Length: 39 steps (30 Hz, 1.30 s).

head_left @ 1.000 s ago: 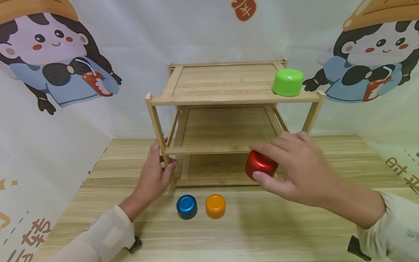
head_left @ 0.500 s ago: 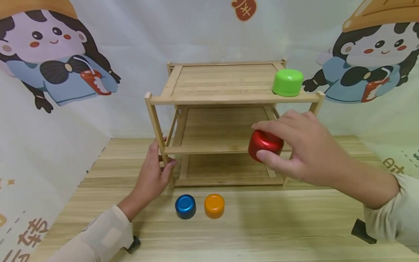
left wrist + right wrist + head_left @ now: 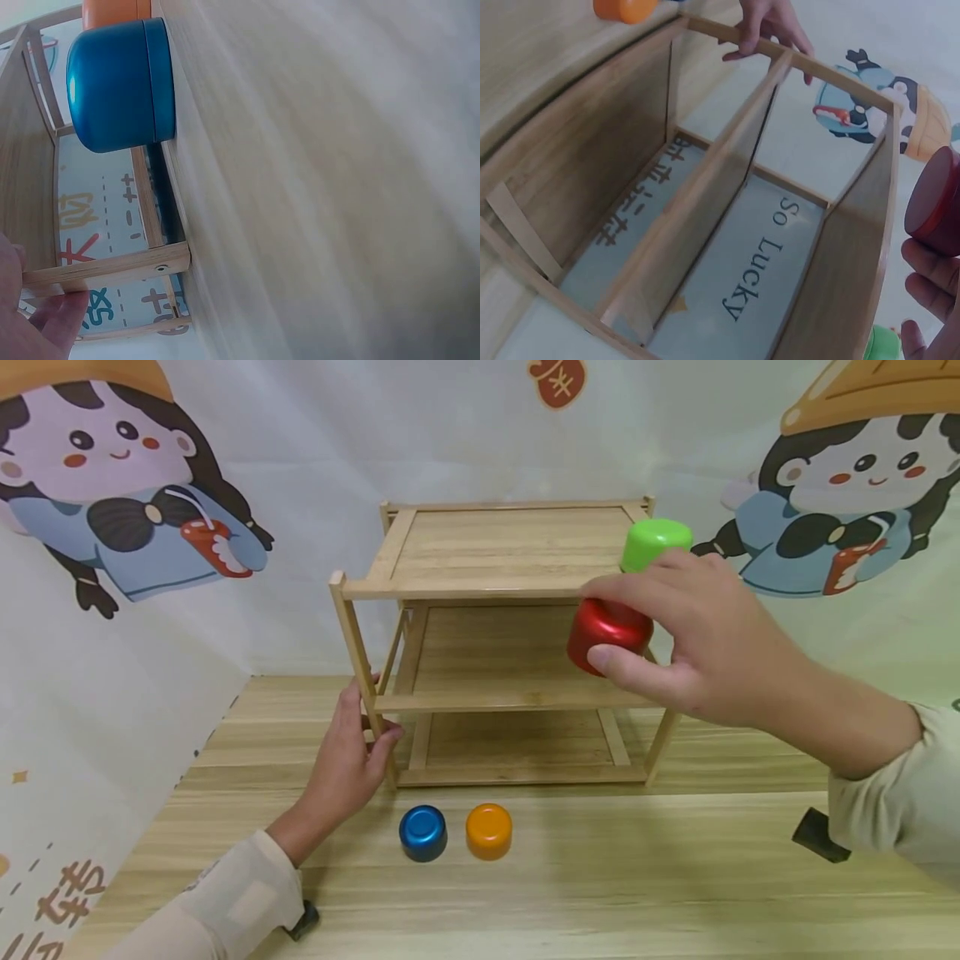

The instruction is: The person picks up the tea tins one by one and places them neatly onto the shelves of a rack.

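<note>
My right hand (image 3: 708, 635) holds a small round red tin (image 3: 611, 633) between thumb and fingers, in front of the wooden three-tier rack (image 3: 487, 587), just under the top shelf's front edge in the head view. A green tin (image 3: 651, 541) stands on the top shelf at the front right, partly hidden by that hand. My left hand (image 3: 347, 756) grips the rack's left front post (image 3: 351, 639), thumb in front. In the left wrist view, fingers wrap the post below a blue tin (image 3: 112, 86). The right wrist view shows the red tin (image 3: 936, 202) beside the top shelf.
On the wooden table (image 3: 600, 893) before the rack stand the blue tin (image 3: 423, 833) and an orange tin (image 3: 489, 832), side by side. A printed cloth backdrop (image 3: 315, 460) rises behind the rack and along both sides.
My right hand has lifted the red tin from the lower tier's height to just below the top shelf. My left hand has stayed on the post.
</note>
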{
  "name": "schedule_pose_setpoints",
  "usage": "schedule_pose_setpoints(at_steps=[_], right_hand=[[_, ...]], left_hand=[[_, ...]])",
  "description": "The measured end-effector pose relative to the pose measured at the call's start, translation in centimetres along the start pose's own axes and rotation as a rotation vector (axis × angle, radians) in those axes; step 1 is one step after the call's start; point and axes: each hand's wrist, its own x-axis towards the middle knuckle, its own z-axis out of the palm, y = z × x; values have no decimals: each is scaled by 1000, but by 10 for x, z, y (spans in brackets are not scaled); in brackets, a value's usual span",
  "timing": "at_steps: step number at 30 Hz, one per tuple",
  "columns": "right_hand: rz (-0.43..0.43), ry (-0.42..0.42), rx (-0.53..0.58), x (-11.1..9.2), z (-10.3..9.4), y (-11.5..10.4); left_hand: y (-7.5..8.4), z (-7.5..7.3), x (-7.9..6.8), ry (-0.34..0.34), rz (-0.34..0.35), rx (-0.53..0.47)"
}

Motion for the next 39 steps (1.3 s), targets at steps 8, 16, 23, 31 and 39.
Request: schedule_pose_setpoints(at_steps=[8,16,23,31,39], right_hand=[[-16,-12,3,13,-6,8],[-10,-1,-9,29,-17,18],[65,-17,-15,42,-24,25],[125,-32,-5,55,-23,33],[171,-58,-45,69,-17,42]], left_hand=[[-1,1,0,5,7,9],[-1,1,0,5,12,8],[-1,1,0,3,9,10],[-2,0,-1,2,10,-1],[-2,0,-1,-2,5,4]])
